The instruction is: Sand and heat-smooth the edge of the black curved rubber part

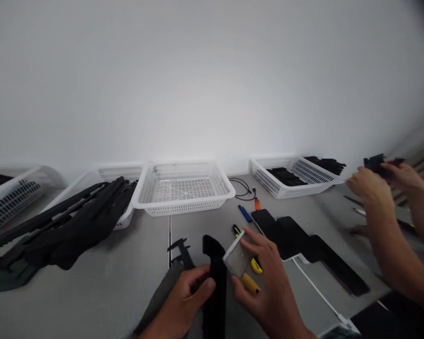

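Observation:
My left hand (pixel 189 296) is closed around a long black plastic part (pixel 215 287) with a curved, hooked top end. My right hand (pixel 265 282) grips a flat, greyish rectangular block (pixel 238 256) with a pale edge, its fingers on the edges. The block is tilted beside the black part; whether the two touch I cannot tell. Dark calipers (pixel 183 252) lie behind my left hand, and a grey cloth (pixel 162 292) shows beside it. Under my right hand, partly hidden, are a yellow handle (pixel 250 284) and a yellow-and-black tool (pixel 256 266).
White baskets (pixel 183 207) stand along the wall. Long black parts (pixel 81 221) overhang one at left; another basket (pixel 279 190) holds black pieces. Phone-like black slabs (pixel 293 238), a blue lighter-like object (pixel 245 213) and a cable lie at right. A co-worker's hands (pixel 371 186) hold a dark part.

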`<state>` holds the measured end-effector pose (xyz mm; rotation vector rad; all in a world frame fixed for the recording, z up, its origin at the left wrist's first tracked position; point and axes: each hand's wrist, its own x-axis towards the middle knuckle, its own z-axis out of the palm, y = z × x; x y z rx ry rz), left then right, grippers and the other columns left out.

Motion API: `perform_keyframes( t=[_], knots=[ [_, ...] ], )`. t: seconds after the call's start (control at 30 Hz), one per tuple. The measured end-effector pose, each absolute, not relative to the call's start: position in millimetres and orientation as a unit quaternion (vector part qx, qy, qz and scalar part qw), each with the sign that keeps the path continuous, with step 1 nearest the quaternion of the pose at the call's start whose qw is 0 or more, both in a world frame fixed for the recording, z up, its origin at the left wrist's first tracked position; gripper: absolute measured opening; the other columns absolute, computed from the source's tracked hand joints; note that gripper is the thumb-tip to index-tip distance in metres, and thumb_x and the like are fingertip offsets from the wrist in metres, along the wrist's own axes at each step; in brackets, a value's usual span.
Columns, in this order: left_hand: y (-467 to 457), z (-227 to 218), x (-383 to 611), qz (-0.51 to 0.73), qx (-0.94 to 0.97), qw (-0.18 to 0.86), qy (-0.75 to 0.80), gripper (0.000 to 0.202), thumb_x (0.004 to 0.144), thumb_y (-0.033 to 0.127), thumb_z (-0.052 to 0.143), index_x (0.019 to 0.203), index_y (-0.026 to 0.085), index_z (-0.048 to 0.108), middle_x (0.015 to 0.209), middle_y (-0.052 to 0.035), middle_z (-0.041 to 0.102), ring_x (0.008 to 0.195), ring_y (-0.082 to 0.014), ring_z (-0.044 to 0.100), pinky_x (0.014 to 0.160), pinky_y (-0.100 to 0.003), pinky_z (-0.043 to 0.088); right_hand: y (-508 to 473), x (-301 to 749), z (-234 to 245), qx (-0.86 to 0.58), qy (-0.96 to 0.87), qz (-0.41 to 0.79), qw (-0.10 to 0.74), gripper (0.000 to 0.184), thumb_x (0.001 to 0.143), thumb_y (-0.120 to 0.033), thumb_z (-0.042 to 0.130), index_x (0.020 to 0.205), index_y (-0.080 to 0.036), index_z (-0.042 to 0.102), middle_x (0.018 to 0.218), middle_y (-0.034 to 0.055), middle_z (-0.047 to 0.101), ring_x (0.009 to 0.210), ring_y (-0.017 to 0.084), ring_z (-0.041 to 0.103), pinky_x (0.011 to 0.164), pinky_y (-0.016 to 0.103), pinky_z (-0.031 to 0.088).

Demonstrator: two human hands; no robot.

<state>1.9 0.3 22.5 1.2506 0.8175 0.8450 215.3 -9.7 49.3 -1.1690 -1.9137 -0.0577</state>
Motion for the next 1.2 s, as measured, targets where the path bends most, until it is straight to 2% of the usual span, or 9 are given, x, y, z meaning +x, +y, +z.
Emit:
perform_keyframes(
  t=[0.2, 0.37, 0.5, 0.6, 0.77, 0.83, 0.97, 1.1, 1.2],
  knots=[
    [-0.4, 12.0, 3.2, 0.368, 0.557, 0.659, 0.346, 0.052, 0.091, 0.071, 0.073, 0.105, 0.021, 0.081, 0.090, -0.0040, 0.072, 0.087, -0.0242, 0.064, 0.082, -0.032, 0.049, -6.3, 215.2, 57.9, -0.433, -0.798, -0.029, 0.418, 0.053, 0.083, -0.016, 0.062, 0.136, -0.018, 0.058, 0.153, 0.0162, 0.062, 0.145, 0.032, 0.051, 0.113, 0.051, 0.052],
    [2.0, 12.3, 6.2, 0.372, 0.529, 0.694, 0.316, 0.055, 0.082, 0.071, 0.083, 0.096, 0.018, 0.080, 0.084, -0.0019, 0.067, 0.078, -0.0192, 0.057, 0.075, -0.029, 0.044, -8.2, 213.0, 53.9, -0.414, -0.807, -0.029, 0.420, 0.056, 0.080, -0.016, 0.062, 0.136, -0.018, 0.059, 0.152, 0.0152, 0.063, 0.145, 0.034, 0.052, 0.112, 0.052, 0.053],
    [3.2, 16.6, 7.2, 0.371, 0.526, 0.692, 0.327, 0.056, 0.080, 0.072, 0.083, 0.093, 0.018, 0.079, 0.082, -0.0010, 0.065, 0.076, -0.0175, 0.054, 0.073, -0.027, 0.043, -13.4, 210.6, 47.8, -0.451, -0.776, -0.020, 0.440, 0.054, 0.084, -0.019, 0.065, 0.138, -0.018, 0.058, 0.149, 0.0163, 0.065, 0.139, 0.034, 0.058, 0.109, 0.052, 0.055],
    [3.4, 16.5, 7.1, 0.369, 0.527, 0.683, 0.344, 0.054, 0.078, 0.070, 0.086, 0.085, 0.018, 0.078, 0.077, 0.0002, 0.061, 0.074, -0.0175, 0.052, 0.070, -0.026, 0.042, -16.1, 207.0, 43.4, -0.429, -0.796, -0.017, 0.426, 0.056, 0.086, -0.023, 0.066, 0.141, -0.018, 0.058, 0.150, 0.0159, 0.065, 0.140, 0.034, 0.058, 0.109, 0.050, 0.056],
    [1.6, 2.4, 8.7, 0.363, 0.531, 0.666, 0.378, 0.060, 0.077, 0.076, 0.083, 0.093, 0.019, 0.080, 0.076, 0.0006, 0.061, 0.073, -0.0175, 0.051, 0.068, -0.027, 0.041, -13.0, 199.6, 43.3, -0.472, -0.760, -0.059, 0.442, 0.053, 0.090, -0.031, 0.073, 0.139, -0.018, 0.058, 0.148, 0.0171, 0.064, 0.136, 0.035, 0.060, 0.107, 0.053, 0.057],
    [1.1, -3.5, 8.9, 0.366, 0.524, 0.652, 0.408, 0.057, 0.074, 0.074, 0.086, 0.088, 0.019, 0.078, 0.074, 0.0022, 0.058, 0.071, -0.0164, 0.048, 0.067, -0.027, 0.040, -9.8, 196.2, 45.8, -0.454, -0.784, -0.069, 0.419, 0.055, 0.090, -0.034, 0.075, 0.141, -0.019, 0.059, 0.151, 0.0161, 0.064, 0.139, 0.036, 0.057, 0.107, 0.053, 0.056],
    [0.9, -6.8, 8.8, 0.365, 0.552, 0.642, 0.387, 0.057, 0.077, 0.076, 0.081, 0.081, 0.019, 0.074, 0.068, 0.0039, 0.050, 0.065, -0.0152, 0.042, 0.062, -0.027, 0.034, -2.8, 188.0, 50.9, -0.486, -0.753, -0.078, 0.436, 0.047, 0.094, -0.030, 0.072, 0.137, -0.020, 0.058, 0.146, 0.0171, 0.067, 0.134, 0.037, 0.058, 0.104, 0.056, 0.056],
    [-1.9, -10.2, 10.6, 0.385, 0.531, 0.634, 0.409, 0.047, 0.078, 0.071, 0.082, 0.082, 0.024, 0.076, 0.075, -0.0018, 0.064, 0.077, -0.0248, 0.059, 0.068, -0.034, 0.047, -0.4, 178.4, 51.0, -0.433, -0.794, -0.052, 0.423, 0.048, 0.091, -0.032, 0.072, 0.137, -0.024, 0.059, 0.150, 0.0132, 0.066, 0.138, 0.038, 0.055, 0.106, 0.057, 0.053],
    [-2.9, -17.5, 10.5, 0.382, 0.530, 0.635, 0.414, 0.043, 0.081, 0.066, 0.082, 0.085, 0.024, 0.079, 0.077, -0.0032, 0.068, 0.081, -0.0263, 0.062, 0.074, -0.036, 0.051, -0.4, 173.2, 51.2, -0.474, -0.756, -0.061, 0.446, 0.045, 0.094, -0.029, 0.071, 0.136, -0.022, 0.059, 0.148, 0.0154, 0.066, 0.136, 0.037, 0.055, 0.106, 0.057, 0.052]
  ],
)
